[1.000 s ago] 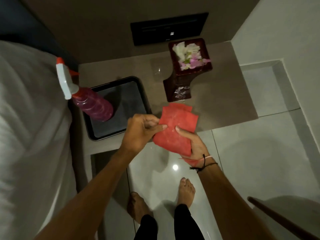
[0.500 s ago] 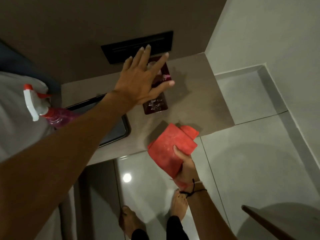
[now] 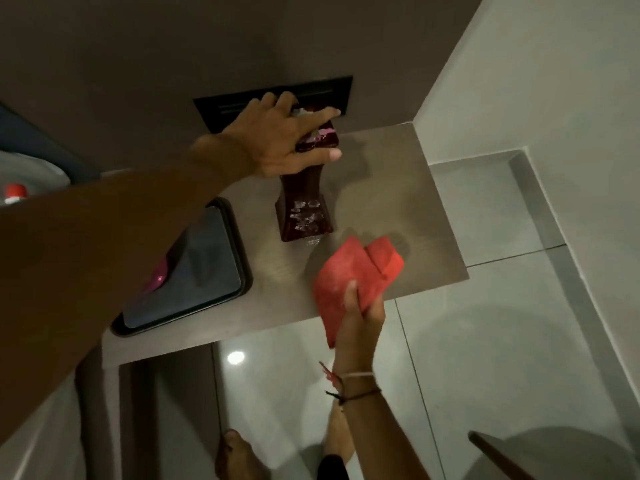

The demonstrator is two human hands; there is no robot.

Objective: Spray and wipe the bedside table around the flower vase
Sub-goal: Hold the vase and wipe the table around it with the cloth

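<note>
Left hand [image 3: 277, 140] is gripping the vase [image 3: 304, 206] top; right hand [image 3: 360, 317] is holding the red cloth [image 3: 349, 275] over the counter [image 3: 398, 202]. Next: lifting, wiping beneath.

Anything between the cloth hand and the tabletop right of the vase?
Nothing visible. The right hand holds the red cloth over the table's front edge; that stretch is bare. The vase stands further back, left hand on its top.
</note>
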